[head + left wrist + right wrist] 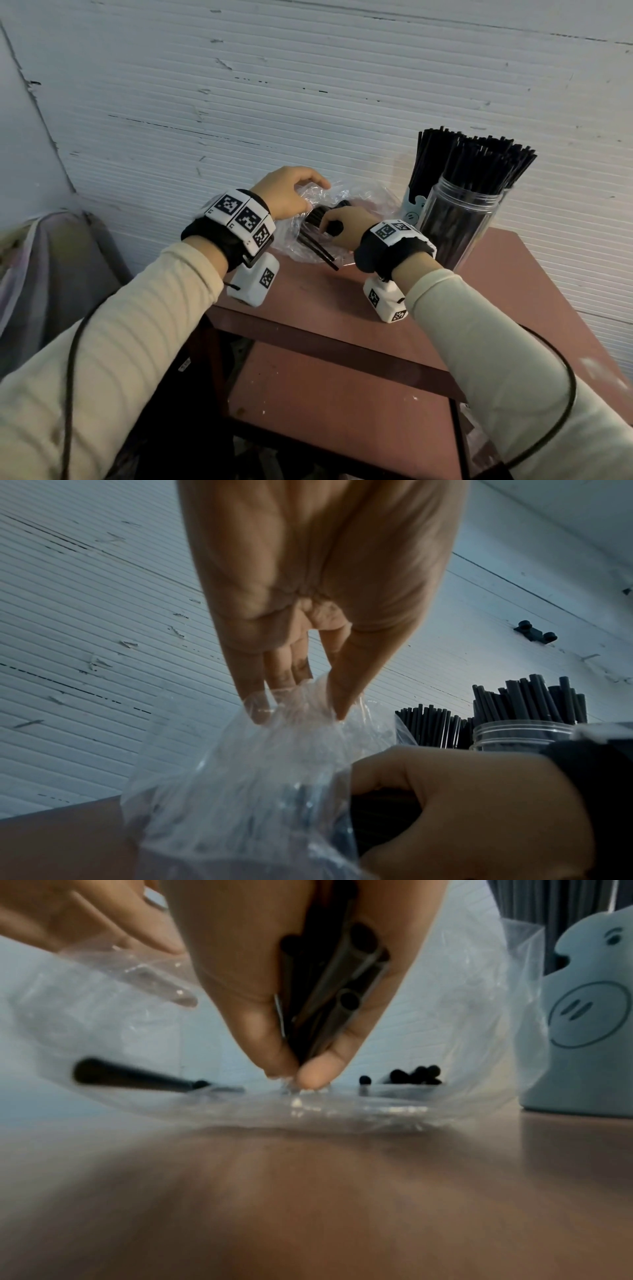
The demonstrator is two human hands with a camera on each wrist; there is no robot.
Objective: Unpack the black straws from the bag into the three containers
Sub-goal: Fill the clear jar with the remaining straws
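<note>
Clear plastic bag (346,219) on table (342,308) w/ loose straws | your L hand (287,195) fingertips pinch bag edge | your R hand (342,229) curled tight round straw bundle (329,988) | jar (459,222) beside, full.

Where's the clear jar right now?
In the head view the clear jar stands at the table's far right, packed with black straws, just right of the right hand.
</note>
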